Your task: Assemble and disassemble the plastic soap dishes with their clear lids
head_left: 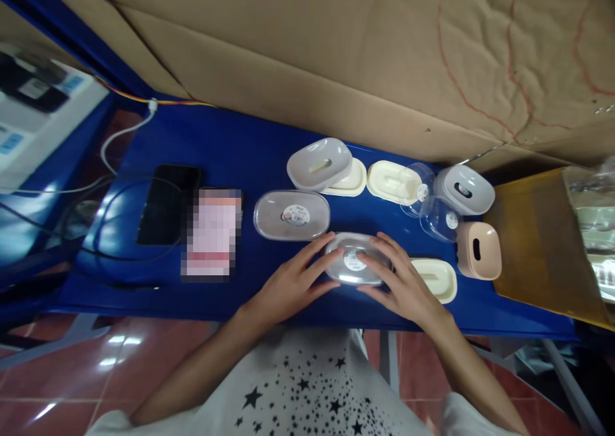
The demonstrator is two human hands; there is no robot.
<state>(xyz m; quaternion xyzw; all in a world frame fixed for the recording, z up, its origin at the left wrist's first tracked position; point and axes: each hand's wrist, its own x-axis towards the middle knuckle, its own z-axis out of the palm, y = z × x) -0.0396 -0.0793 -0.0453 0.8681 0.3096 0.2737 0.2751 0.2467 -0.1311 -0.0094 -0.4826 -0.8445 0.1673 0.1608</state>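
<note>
A clear oval lid with a round white label sits near the table's front edge between my hands. My left hand grips its left end, fingertips on top and thumb at the near side. On the right end, my right hand holds it the same way. Just beyond, a greyish oval container with a label lies on the blue table. Partly behind my right hand is a cream oval tray.
Farther back are a grey bowl, a cream tray, clear lids, a grey container and a peach one. A cardboard box stands right. Phones and cables lie left.
</note>
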